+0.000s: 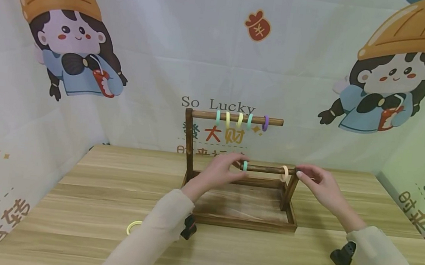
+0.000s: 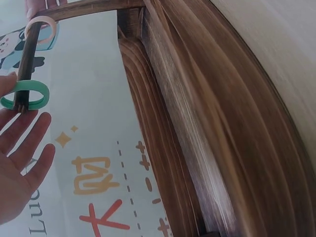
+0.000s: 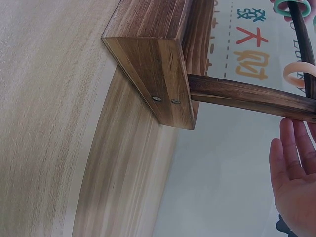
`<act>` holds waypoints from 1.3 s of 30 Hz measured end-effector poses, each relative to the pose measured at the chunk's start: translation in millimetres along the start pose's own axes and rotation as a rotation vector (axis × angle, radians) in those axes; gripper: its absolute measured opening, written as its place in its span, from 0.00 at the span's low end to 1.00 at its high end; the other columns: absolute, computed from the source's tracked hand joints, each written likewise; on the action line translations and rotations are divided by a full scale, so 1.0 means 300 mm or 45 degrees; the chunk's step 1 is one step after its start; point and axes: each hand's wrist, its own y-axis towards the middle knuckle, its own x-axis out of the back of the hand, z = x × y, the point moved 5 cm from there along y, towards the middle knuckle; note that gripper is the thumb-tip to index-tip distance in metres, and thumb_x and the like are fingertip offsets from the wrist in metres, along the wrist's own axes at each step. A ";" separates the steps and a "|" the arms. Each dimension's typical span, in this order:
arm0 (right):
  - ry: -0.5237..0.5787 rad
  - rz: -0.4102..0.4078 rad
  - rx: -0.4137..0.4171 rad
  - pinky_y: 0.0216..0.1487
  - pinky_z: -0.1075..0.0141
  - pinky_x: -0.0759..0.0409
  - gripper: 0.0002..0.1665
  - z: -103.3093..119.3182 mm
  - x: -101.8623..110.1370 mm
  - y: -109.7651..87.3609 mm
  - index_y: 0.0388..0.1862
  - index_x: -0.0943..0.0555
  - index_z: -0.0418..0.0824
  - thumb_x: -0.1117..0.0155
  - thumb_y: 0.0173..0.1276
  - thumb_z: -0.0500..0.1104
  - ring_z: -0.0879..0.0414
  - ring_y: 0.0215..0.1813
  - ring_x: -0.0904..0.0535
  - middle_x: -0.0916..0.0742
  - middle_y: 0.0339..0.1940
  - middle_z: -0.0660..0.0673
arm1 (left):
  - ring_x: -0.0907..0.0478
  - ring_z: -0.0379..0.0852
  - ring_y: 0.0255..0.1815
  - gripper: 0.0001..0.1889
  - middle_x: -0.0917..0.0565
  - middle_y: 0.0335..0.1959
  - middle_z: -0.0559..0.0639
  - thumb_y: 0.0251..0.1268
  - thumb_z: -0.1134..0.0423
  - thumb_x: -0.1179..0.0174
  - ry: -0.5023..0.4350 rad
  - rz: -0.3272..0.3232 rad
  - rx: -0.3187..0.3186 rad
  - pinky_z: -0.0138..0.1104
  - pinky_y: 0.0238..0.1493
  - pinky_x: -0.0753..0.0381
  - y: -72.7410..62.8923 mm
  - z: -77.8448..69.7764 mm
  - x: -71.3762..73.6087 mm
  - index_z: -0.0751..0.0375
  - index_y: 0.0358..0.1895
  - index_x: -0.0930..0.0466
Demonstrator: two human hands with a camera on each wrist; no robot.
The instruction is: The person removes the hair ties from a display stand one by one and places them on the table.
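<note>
- Left hand: at the free end of the stand's lower bar; thumb and a finger pinch the green ring, other fingers spread in the left wrist view.
- Green ring: around the lower bar, right at its free end.
- Right hand: thumb and fingertips grip the top of the short post, where the lower bar joins.
- Peach ring: hangs on the lower bar, near the short post.
- Wooden stand: upright on the desk, tray base below both bars.
- Upper bar: carries five rings; from left in head view, green, yellow, yellow, green, purple.
- Loose yellow ring: flat on the desk beside the left sleeve, partly hidden by it.
- Printed cloth: hangs behind the desk.
</note>
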 end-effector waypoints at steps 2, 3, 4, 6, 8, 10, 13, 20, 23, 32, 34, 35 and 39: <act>-0.006 -0.003 0.006 0.44 0.74 0.28 0.23 0.002 0.001 0.000 0.54 0.29 0.34 0.50 0.68 0.49 0.51 0.50 0.27 0.22 0.49 0.38 | 0.26 0.43 0.43 0.21 0.24 0.50 0.50 0.57 0.57 0.41 -0.021 -0.015 -0.008 0.36 0.45 0.26 -0.008 0.005 0.012 0.59 0.53 0.28; -0.010 -0.005 0.007 0.43 0.74 0.28 0.23 0.003 0.001 0.000 0.54 0.29 0.34 0.50 0.68 0.49 0.52 0.49 0.27 0.22 0.49 0.39 | 0.25 0.44 0.43 0.20 0.25 0.50 0.51 0.57 0.57 0.41 -0.040 -0.021 -0.010 0.36 0.45 0.26 -0.012 0.008 0.019 0.60 0.53 0.28; -0.015 -0.007 0.009 0.43 0.74 0.28 0.23 0.003 0.001 0.001 0.54 0.29 0.34 0.50 0.68 0.49 0.53 0.49 0.27 0.22 0.49 0.39 | 0.25 0.45 0.42 0.20 0.25 0.50 0.52 0.57 0.58 0.41 -0.058 -0.026 -0.016 0.38 0.45 0.26 -0.016 0.009 0.025 0.61 0.53 0.28; -0.024 -0.009 0.009 0.43 0.73 0.28 0.23 0.002 0.001 0.002 0.54 0.28 0.34 0.50 0.68 0.49 0.54 0.48 0.27 0.22 0.49 0.39 | 0.25 0.45 0.42 0.20 0.25 0.50 0.52 0.58 0.59 0.41 -0.068 -0.033 -0.024 0.37 0.45 0.26 -0.023 0.013 0.035 0.61 0.53 0.27; -0.026 -0.007 0.004 0.43 0.73 0.28 0.23 0.000 0.001 0.003 0.54 0.29 0.34 0.51 0.68 0.49 0.53 0.49 0.27 0.22 0.49 0.39 | 0.24 0.46 0.41 0.19 0.24 0.49 0.53 0.58 0.59 0.42 -0.085 -0.040 -0.019 0.37 0.45 0.25 -0.028 0.017 0.044 0.62 0.52 0.27; -0.022 -0.004 0.001 0.43 0.73 0.28 0.24 -0.002 0.001 0.004 0.54 0.29 0.34 0.51 0.68 0.49 0.51 0.49 0.27 0.22 0.49 0.38 | 0.24 0.46 0.41 0.19 0.24 0.48 0.53 0.58 0.59 0.42 -0.093 -0.045 -0.018 0.37 0.44 0.25 -0.033 0.022 0.049 0.63 0.52 0.27; -0.012 0.001 0.000 0.43 0.73 0.28 0.24 -0.003 0.001 0.004 0.54 0.29 0.33 0.51 0.68 0.49 0.48 0.50 0.28 0.22 0.50 0.38 | 0.24 0.45 0.40 0.19 0.23 0.46 0.53 0.57 0.60 0.41 -0.109 -0.059 -0.011 0.36 0.42 0.24 -0.041 0.035 0.053 0.64 0.51 0.26; -0.012 -0.002 0.001 0.43 0.74 0.28 0.24 0.000 0.002 0.005 0.54 0.29 0.33 0.51 0.68 0.49 0.49 0.50 0.28 0.22 0.50 0.38 | 0.23 0.42 0.36 0.17 0.23 0.42 0.54 0.57 0.62 0.41 -0.137 -0.071 0.002 0.26 0.36 0.23 -0.070 0.061 0.050 0.64 0.50 0.25; -0.010 -0.003 0.004 0.42 0.74 0.28 0.24 0.001 0.002 0.006 0.54 0.29 0.34 0.51 0.68 0.49 0.52 0.49 0.27 0.22 0.50 0.38 | 0.22 0.42 0.34 0.17 0.23 0.40 0.54 0.58 0.63 0.42 -0.177 -0.053 -0.007 0.24 0.35 0.23 -0.083 0.072 0.045 0.66 0.49 0.25; -0.026 -0.016 0.013 0.42 0.74 0.27 0.23 0.001 0.003 0.003 0.54 0.29 0.33 0.50 0.67 0.48 0.57 0.47 0.27 0.22 0.49 0.38 | 0.24 0.44 0.38 0.15 0.23 0.38 0.53 0.58 0.64 0.42 -0.135 -0.030 -0.010 0.23 0.36 0.24 -0.119 0.087 0.031 0.67 0.47 0.25; -0.033 -0.012 0.005 0.43 0.72 0.27 0.24 0.001 0.001 0.002 0.54 0.29 0.33 0.50 0.67 0.49 0.52 0.48 0.27 0.22 0.49 0.37 | 0.25 0.42 0.37 0.15 0.23 0.37 0.52 0.58 0.63 0.42 -0.114 -0.025 0.000 0.23 0.36 0.25 -0.127 0.087 0.029 0.66 0.47 0.24; -0.034 -0.008 0.000 0.43 0.71 0.27 0.24 0.001 0.001 0.001 0.54 0.29 0.33 0.50 0.68 0.49 0.51 0.48 0.27 0.22 0.49 0.37 | 0.24 0.42 0.37 0.15 0.23 0.37 0.52 0.58 0.63 0.42 -0.109 -0.024 -0.001 0.23 0.35 0.25 -0.130 0.087 0.028 0.66 0.48 0.24; -0.039 -0.009 0.002 0.43 0.70 0.27 0.24 0.001 0.000 -0.001 0.54 0.29 0.33 0.51 0.68 0.49 0.49 0.49 0.27 0.22 0.49 0.38 | 0.25 0.41 0.35 0.15 0.23 0.38 0.52 0.58 0.64 0.42 -0.111 -0.016 -0.020 0.23 0.34 0.24 -0.142 0.082 0.026 0.67 0.48 0.25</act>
